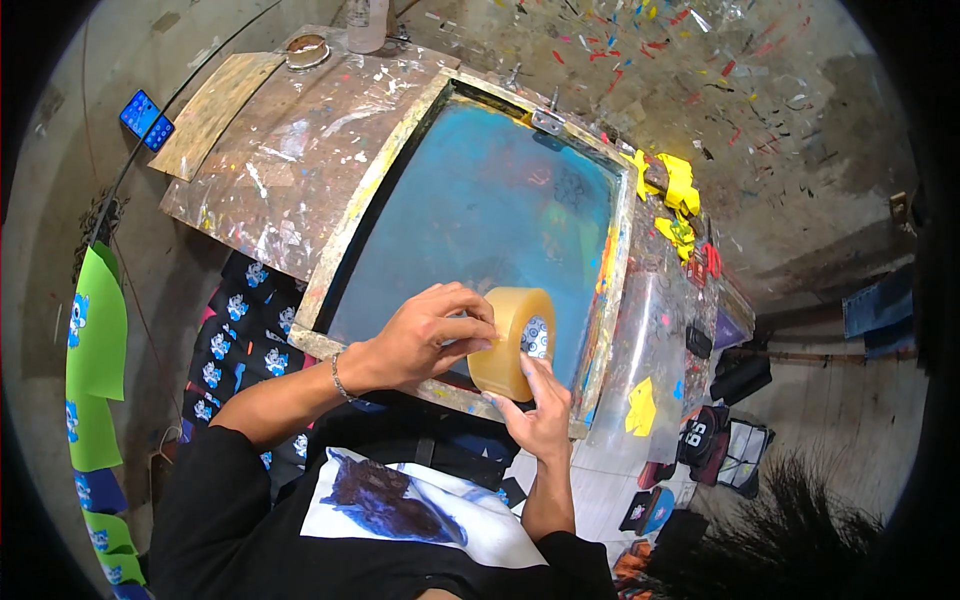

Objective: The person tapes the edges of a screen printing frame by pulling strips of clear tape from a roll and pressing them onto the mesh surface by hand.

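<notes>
A wide roll of clear yellowish packing tape [503,312] is held upright over the near part of a screen-printing frame [375,205]. My right hand [538,408] grips the roll from below and the right, thumb at its patterned inner core. From the left, my left hand [425,335] has its fingertips and thumb pinched together against the roll's outer face. Whether a tape end lies between those fingertips is too small to make out. The screen's blue-green mesh [470,200] stretches inside a worn, paint-stained wooden border.
The frame lies on a paint-spattered table [270,190], under a metal hinge clamp [547,122]. Yellow crumpled strips [680,185] and red scissors [712,260] lie right of it. A plastic bottle [367,25] and a used tape ring [307,52] stand far left. Printed dark fabric [235,340] hangs below.
</notes>
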Demonstrator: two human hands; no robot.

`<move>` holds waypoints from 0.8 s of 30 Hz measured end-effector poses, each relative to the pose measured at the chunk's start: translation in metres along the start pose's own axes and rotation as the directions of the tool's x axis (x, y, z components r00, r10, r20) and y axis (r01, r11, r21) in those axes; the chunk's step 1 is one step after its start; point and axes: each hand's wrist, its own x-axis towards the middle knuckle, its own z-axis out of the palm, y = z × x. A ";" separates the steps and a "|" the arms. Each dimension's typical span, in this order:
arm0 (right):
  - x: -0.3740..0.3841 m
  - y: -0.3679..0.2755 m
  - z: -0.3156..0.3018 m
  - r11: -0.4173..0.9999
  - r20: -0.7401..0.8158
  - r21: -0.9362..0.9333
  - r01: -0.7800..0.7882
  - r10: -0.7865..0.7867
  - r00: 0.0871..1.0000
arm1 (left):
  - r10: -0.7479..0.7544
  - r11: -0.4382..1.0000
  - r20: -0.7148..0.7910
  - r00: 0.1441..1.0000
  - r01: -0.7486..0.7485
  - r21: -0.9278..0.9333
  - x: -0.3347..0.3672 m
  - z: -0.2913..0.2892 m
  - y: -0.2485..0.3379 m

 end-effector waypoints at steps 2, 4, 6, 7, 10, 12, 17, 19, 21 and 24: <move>0.001 -0.003 -0.001 1.000 0.012 -0.002 0.007 -0.007 1.000 | -0.010 1.000 -0.006 1.000 0.010 -0.001 0.001 -0.001 0.001; 0.002 -0.003 -0.002 0.999 0.016 -0.033 0.040 -0.040 0.999 | 0.050 0.998 0.015 0.999 -0.051 0.048 0.006 -0.003 0.002; 0.003 -0.004 -0.003 0.995 0.020 -0.063 0.073 -0.072 0.997 | 0.069 0.994 0.051 0.996 -0.073 0.086 0.007 -0.003 0.003; 0.004 -0.004 -0.004 0.994 0.028 -0.065 0.085 -0.083 0.996 | 0.087 0.988 0.089 0.992 -0.097 0.122 0.008 -0.003 0.004; 0.003 -0.005 -0.002 0.994 0.021 -0.067 0.092 -0.091 0.996 | 0.129 0.967 0.137 0.982 -0.155 0.201 0.009 0.002 0.003; 0.002 -0.005 -0.001 0.994 0.007 -0.068 0.087 -0.087 0.996 | 0.135 0.960 0.141 0.981 -0.165 0.226 0.007 0.003 0.004; 0.001 -0.006 -0.005 0.996 0.050 -0.056 0.062 -0.059 0.997 | 0.135 0.932 0.154 0.979 -0.178 0.315 0.000 0.006 0.013; 0.002 -0.007 -0.007 1.000 0.014 -0.020 -0.023 0.023 1.000 | 0.159 0.954 0.222 0.962 -0.208 0.216 -0.007 0.006 0.022; 0.005 -0.006 -0.012 0.997 -0.030 -0.002 -0.081 0.081 0.996 | 0.142 0.974 0.171 0.975 -0.168 0.154 -0.005 0.001 0.025; 0.005 -0.003 -0.015 0.999 -0.037 -0.027 -0.028 0.026 0.999 | 0.048 0.995 0.085 0.995 -0.055 0.084 0.002 -0.016 0.018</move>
